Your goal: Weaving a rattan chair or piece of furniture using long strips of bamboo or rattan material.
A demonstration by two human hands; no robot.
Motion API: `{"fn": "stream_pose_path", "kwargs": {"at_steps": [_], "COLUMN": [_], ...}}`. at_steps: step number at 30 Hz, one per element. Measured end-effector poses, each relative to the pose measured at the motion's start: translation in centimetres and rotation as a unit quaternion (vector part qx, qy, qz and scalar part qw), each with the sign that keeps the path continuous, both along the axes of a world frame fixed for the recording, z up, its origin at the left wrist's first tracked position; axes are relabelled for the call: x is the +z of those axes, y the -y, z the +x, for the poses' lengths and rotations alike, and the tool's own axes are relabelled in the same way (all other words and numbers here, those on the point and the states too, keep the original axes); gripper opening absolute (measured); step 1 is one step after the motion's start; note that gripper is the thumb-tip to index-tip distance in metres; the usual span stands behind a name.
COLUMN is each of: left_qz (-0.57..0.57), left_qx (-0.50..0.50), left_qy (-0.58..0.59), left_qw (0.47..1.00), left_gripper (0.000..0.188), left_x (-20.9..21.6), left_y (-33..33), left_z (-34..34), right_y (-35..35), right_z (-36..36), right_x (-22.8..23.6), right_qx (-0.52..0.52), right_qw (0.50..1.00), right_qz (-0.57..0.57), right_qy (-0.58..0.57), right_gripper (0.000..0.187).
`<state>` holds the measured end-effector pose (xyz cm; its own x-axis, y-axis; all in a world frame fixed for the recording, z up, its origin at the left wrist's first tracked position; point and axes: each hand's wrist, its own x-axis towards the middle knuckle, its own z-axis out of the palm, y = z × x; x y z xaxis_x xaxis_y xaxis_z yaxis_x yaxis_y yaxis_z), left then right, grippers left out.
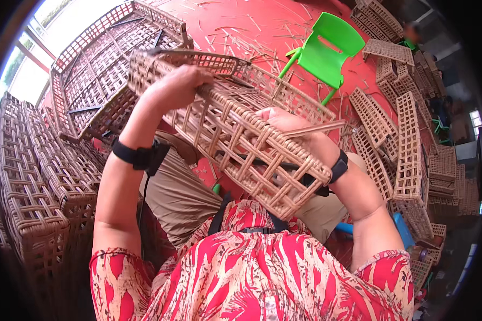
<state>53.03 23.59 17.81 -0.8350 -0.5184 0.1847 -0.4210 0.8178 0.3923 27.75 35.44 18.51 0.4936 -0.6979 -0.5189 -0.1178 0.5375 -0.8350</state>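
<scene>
A brown wicker basket (pixel 251 140), shaped like a shallow open-weave tray, is tilted across my lap with its wrapped rim facing up. My left hand (pixel 183 88) is closed over the rim near its far left end. Further right, my right hand (pixel 285 121) reaches behind the rim, on the inner side, with its fingers curled. The rim partly covers those fingers, so what they hold does not show. A loose flat wicker strip (pixel 318 129) sticks out from the rim by my right wrist. Black bands circle both wrists.
Stacked wicker pieces (pixel 29 176) stand close on my left, and a large wicker tray (pixel 107 69) leans at the far left. A green plastic chair (pixel 329 51) stands ahead. Strip scraps (pixel 241 32) litter the red floor. More wicker panels (pixel 409 150) pile up on the right, near a blue object (pixel 403 230).
</scene>
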Motion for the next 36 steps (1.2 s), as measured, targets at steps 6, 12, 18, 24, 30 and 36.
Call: {"fn": "stream_pose_path", "kwargs": {"at_steps": [6, 12, 18, 24, 30, 36], "left_qz": [-0.054, -0.128, -0.129, -0.118, 0.159, 0.527], "left_qx": [-0.013, -0.075, -0.096, 0.027, 0.347, 0.278], "left_qy": [0.063, 0.040, 0.046, -0.135, -0.417, -0.484], "left_qw": [0.997, 0.988, 0.986, 0.983, 0.825, 0.640], "left_gripper": [0.029, 0.022, 0.020, 0.040, 0.027, 0.031], "left_x": [5.9, 5.8, 6.7, 8.1, 3.0, -2.2], "left_y": [3.0, 3.6, 3.7, -0.2, -5.0, -9.5], "left_z": [-4.9, -7.6, -9.5, -9.5, -5.3, -5.4], "right_y": [-3.2, -4.4, -7.4, -8.9, -8.8, -7.9], "right_z": [1.5, -1.6, -0.7, -1.4, -2.8, -3.2], "right_x": [2.4, -1.2, -0.9, -1.2, -0.2, -3.1], "right_qx": [-0.199, -0.236, -0.266, -0.327, -0.323, -0.221], "right_qw": [0.966, 0.907, 0.906, 0.911, 0.898, 0.791], "right_qz": [0.020, 0.009, -0.009, 0.033, 0.023, 0.079], "right_qy": [0.163, 0.349, 0.330, 0.248, 0.297, 0.566], "right_gripper": [0.025, 0.038, 0.042, 0.038, 0.043, 0.057]}}
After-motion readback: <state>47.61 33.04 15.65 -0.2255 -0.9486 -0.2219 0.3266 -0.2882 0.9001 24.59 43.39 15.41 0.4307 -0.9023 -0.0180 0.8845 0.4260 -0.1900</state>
